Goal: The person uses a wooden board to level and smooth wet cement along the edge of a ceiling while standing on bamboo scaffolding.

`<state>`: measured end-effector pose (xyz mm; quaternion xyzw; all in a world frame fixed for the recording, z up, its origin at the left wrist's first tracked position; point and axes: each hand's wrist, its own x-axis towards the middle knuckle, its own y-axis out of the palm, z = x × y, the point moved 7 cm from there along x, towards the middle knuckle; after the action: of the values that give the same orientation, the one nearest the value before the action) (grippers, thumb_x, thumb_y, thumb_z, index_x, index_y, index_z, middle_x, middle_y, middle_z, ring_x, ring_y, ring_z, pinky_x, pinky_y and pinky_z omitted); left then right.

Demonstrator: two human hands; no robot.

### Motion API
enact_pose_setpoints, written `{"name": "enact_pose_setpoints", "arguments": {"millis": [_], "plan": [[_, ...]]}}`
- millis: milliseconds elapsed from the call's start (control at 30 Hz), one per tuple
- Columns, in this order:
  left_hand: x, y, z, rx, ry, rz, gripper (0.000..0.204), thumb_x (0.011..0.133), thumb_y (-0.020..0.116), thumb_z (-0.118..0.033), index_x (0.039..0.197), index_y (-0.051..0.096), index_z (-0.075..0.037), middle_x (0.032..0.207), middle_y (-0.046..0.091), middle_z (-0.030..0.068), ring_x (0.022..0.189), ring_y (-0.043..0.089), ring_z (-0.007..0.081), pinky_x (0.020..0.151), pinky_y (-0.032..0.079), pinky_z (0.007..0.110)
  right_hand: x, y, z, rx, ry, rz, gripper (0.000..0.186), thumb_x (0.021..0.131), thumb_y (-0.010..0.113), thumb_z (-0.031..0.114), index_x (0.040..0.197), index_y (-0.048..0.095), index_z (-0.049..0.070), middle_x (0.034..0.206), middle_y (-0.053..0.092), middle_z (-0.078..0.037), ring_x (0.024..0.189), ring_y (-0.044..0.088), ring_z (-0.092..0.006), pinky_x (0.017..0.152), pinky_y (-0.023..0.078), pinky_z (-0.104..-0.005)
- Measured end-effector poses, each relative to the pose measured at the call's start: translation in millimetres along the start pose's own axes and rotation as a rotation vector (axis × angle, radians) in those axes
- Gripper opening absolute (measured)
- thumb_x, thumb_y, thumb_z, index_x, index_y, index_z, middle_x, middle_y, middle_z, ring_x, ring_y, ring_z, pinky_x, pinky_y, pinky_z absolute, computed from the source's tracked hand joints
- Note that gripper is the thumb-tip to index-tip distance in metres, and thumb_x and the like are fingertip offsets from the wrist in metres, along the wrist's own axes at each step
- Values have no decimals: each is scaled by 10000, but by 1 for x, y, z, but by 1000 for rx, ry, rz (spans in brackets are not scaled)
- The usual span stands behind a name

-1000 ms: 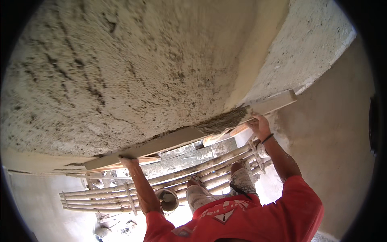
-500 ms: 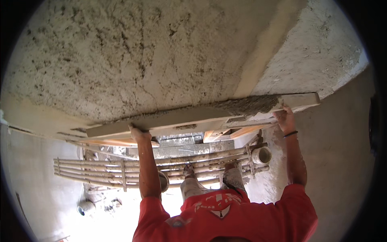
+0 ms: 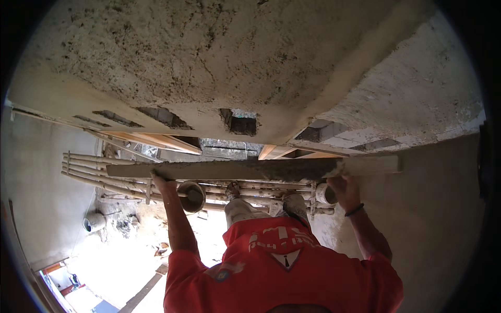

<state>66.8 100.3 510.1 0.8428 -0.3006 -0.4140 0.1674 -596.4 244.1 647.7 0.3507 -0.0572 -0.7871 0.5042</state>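
Note:
A long, straight screed board (image 3: pixel 219 170) spans the view crosswise, with dark wet mortar smeared along part of its right half. My left hand (image 3: pixel 164 183) is closed on the board's lower edge toward its left end. Toward the other end, my right hand (image 3: pixel 344 191), with a dark band at the wrist, grips the same edge. The board is held away from the plastered wall (image 3: pixel 209 62), and a gap shows between them. Rough, pitted plaster covers the middle of that wall, with a smoother strip on the right.
Several square holes (image 3: pixel 243 124) run along the wall's lower part, above wooden frames (image 3: pixel 151 141). My feet stand on a scaffold of bamboo poles (image 3: pixel 104 177). A mortar bucket (image 3: pixel 192 197) is beside my left leg, a smaller pail (image 3: pixel 326 194) to the right. Another bucket (image 3: pixel 95 222) lies lower left.
The board has come away from the wall and down toward me, with both hands on it. The holes in the wall and the bucket by my left leg now show more.

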Motion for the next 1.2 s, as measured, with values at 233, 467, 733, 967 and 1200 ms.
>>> {"name": "enact_pose_setpoints", "arguments": {"millis": [233,467,733,967,1200], "plan": [[-40,-171,-138,-121,261,-34,396,905,339,-425,973,565,-107,914,609,67,837,584,237,771,488,418,-57,125,-74,22,369,237,170,827,522,150,988,518,93,980,541,-31,936,541,-191,856,444,-403],[-161,-333,-241,-165,455,104,412,868,395,-443,988,538,-76,938,579,130,876,539,375,797,439,515,-78,219,-131,-144,656,509,242,826,514,161,1059,502,93,1083,531,-42,1031,514,-205,853,437,-377],[-359,-485,-267,49,839,-158,322,883,420,-197,1119,472,16,1045,551,147,989,528,274,905,414,408,-107,294,-216,-406,870,747,243,835,521,219,1056,517,116,1035,570,-26,993,543,-163,844,433,-349],[-510,-448,-250,1057,1324,-806,268,828,486,-110,1066,502,13,1013,571,146,936,554,256,883,431,382,-83,344,-340,-440,1039,886,302,850,478,184,1053,502,-38,984,588,-185,884,599,-274,778,506,-378],[-609,-469,-243,361,1356,-594,296,850,432,-164,1085,487,7,1103,521,171,1049,483,302,972,328,442,-94,409,-452,-423,1251,1126,307,844,478,190,1084,508,2,1004,594,-149,887,604,-264,760,517,-378]]}}
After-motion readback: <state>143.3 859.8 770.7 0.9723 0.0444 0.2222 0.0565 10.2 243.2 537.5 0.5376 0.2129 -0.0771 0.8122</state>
